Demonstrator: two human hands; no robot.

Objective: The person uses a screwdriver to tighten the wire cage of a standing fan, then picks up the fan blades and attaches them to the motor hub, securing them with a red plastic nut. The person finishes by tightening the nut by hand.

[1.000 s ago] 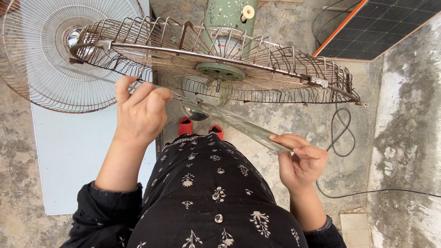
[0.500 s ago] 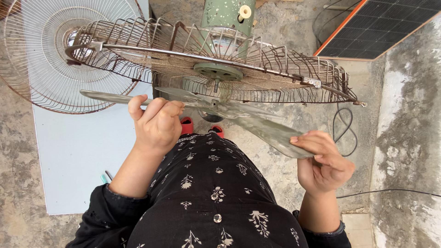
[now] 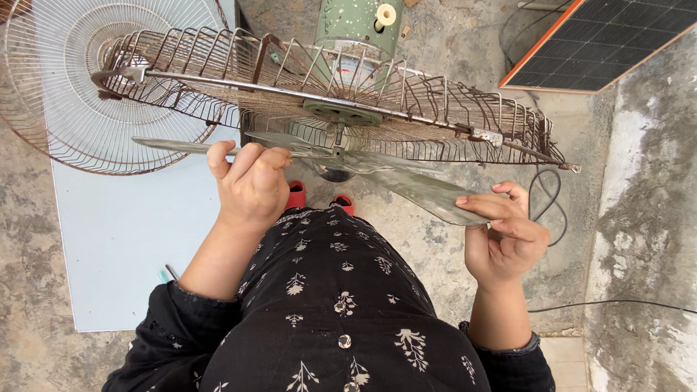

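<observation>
Both hands (image 3: 250, 185) (image 3: 504, 232) lower, each grip closed on clear fan blades (image 3: 428, 194), mottled concrete floor (image 3: 646, 218)

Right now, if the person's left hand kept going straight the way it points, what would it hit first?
Probably the rusty rear fan guard, just beyond the clear fan blade that the left hand holds; depth is hard to judge.

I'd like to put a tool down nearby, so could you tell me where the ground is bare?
The pale sheet is bare between the loose grille and the left arm. Bare concrete lies right of the cable. Around the blades, rear guard and both hands it is crowded.
</observation>
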